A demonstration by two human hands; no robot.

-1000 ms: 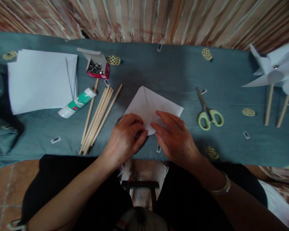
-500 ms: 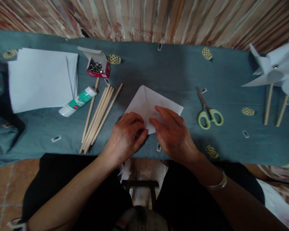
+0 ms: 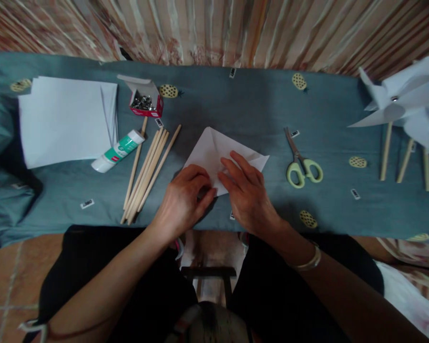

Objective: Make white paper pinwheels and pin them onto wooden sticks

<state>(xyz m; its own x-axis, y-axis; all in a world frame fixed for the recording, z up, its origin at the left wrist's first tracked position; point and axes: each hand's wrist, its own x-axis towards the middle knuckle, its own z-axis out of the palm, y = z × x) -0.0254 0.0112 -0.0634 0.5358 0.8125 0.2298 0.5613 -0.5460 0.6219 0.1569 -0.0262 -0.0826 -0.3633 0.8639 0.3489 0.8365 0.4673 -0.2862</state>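
Note:
A white sheet of paper (image 3: pixel 214 147), with creases and a folded or cut edge, lies on the cloth-covered table in front of me. My left hand (image 3: pixel 186 197) grips its near left edge, thumb and fingers pinched together. On the paper's near right part rests my right hand (image 3: pixel 248 195), fingers spread and lying over the surface. To the right of that hand lie green-handled scissors (image 3: pixel 302 166), blades pointing away. Several wooden sticks (image 3: pixel 150 176) are on the table left of my left hand.
A glue stick (image 3: pixel 117 151) touches the paper stack (image 3: pixel 67 124) at left. Behind the sticks stands an opened red box (image 3: pixel 146 102) of metal pins or clips. White paper pinwheels (image 3: pixel 395 112) on sticks lie at far right. A pleated curtain (image 3: pixel 214 28) hangs behind.
The right hand's fingers have shifted slightly up and left over the paper and spread more. The left hand keeps its pinch. The whole view has moved a little.

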